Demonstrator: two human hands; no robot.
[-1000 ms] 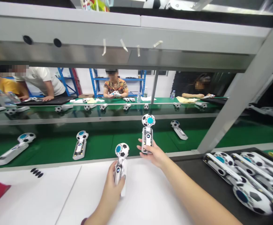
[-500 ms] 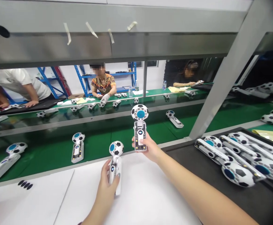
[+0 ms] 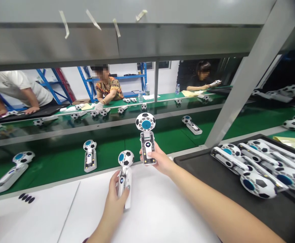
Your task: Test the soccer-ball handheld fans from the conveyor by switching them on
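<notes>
My left hand (image 3: 115,197) is wrapped round the white handle of a handheld fan (image 3: 126,158), whose round head has a black-and-white football pattern and a blue centre. This fan is held head up over the white work surface (image 3: 162,202). Slightly higher and to the right, my right hand (image 3: 159,159) grips a second handheld fan (image 3: 145,123) by its handle, the thumb pressed on the front. Its handle front shows dark inner parts and a small round lit display. Both fans are upright and apart from each other. The fingers behind each handle are partly hidden.
A green conveyor belt (image 3: 61,158) crosses ahead, carrying similar fans (image 3: 90,157). Several more fans lie in a black tray (image 3: 195,175) at right. A slanted metal post (image 3: 240,77) and an overhead beam (image 3: 177,40) frame the station. Co-workers (image 3: 109,88) sit across the belt.
My right hand has shifted slightly left with its fan; my left hand is nearly still. Nearby fans on the belt have moved right. A co-worker's gloved hand opposite has reached left toward fans.
</notes>
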